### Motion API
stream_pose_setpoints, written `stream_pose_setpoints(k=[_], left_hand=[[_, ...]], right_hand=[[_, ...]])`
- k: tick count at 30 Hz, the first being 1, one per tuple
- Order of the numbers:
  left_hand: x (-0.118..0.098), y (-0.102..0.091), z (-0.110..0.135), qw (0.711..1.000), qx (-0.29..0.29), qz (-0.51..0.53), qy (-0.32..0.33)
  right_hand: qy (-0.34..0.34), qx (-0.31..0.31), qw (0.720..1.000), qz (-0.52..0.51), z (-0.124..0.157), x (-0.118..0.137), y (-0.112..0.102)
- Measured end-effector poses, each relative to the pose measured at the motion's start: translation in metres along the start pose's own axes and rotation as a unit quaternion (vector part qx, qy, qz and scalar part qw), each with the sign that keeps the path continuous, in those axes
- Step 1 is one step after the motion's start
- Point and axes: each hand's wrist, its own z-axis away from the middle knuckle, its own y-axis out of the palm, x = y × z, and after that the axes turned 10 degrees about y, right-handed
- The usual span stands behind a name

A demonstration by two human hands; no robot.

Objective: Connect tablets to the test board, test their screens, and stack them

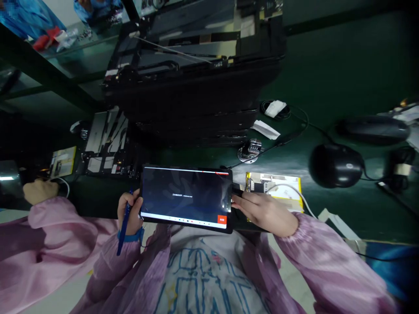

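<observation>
A black tablet (186, 192) is tilted up in front of my body, its screen lit dark with a line of small text and a red box at the lower right corner. My left hand (130, 213) is closed around the tablet's left edge and also has a blue pen (123, 226) between its fingers. At the right edge, my right hand (263, 211) has its fingertips pressed together against the tablet's side. A small dark piece shows just above these fingertips; I cannot tell what it is. The thumb is mostly hidden.
Tall stacked black trays (196, 100) hold flat parts behind the tablet. On the right lie a yellow-edged battery (284, 185), a metal-based stand (250, 150), a coiled black cable (284, 114) and a round black device (337, 165). A co-worker's hand (41, 191) rests at the left.
</observation>
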Motion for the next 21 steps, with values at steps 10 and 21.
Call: stream_pose_setpoints(k=[10, 21], left_hand=[[0.0019, -0.0010, 0.0001, 1.000, -0.003, -0.007, 0.005], [0.0001, 0.0007, 0.0006, 1.000, -0.017, 0.002, -0.001]], right_hand=[[0.028, -0.003, 0.999, -0.030, -0.0005, -0.0007, 0.0018], [0.050, -0.066, 0.995, -0.049, 0.0043, 0.0026, 0.0002]])
